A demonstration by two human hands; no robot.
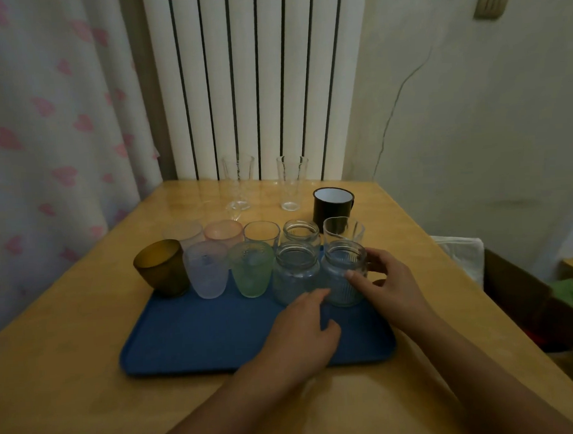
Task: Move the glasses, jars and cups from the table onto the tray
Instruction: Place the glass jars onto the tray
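A blue tray [192, 338] lies on the wooden table [54, 378]. Two rows of glasses and jars stand at its far end, among them an amber cup [161, 268], a frosted cup [207, 274], a green glass [251, 268] and a clear jar [293, 271]. My right hand [386, 286] curls round a ribbed clear jar [343, 273] at the row's right end, thumb in front, fingers behind. My left hand [301, 335] touches that jar's lower left side with a fingertip. Two tall clear glasses [238, 182] [291, 183] and a black mug [332, 206] stand on the table beyond the tray.
A white radiator [254, 79] rises behind the table, with a patterned curtain [51, 129] at the left. To the right of the table, lower down, sit a brown box [521, 290] and white cloth [463, 250]. The tray's near half is bare blue surface.
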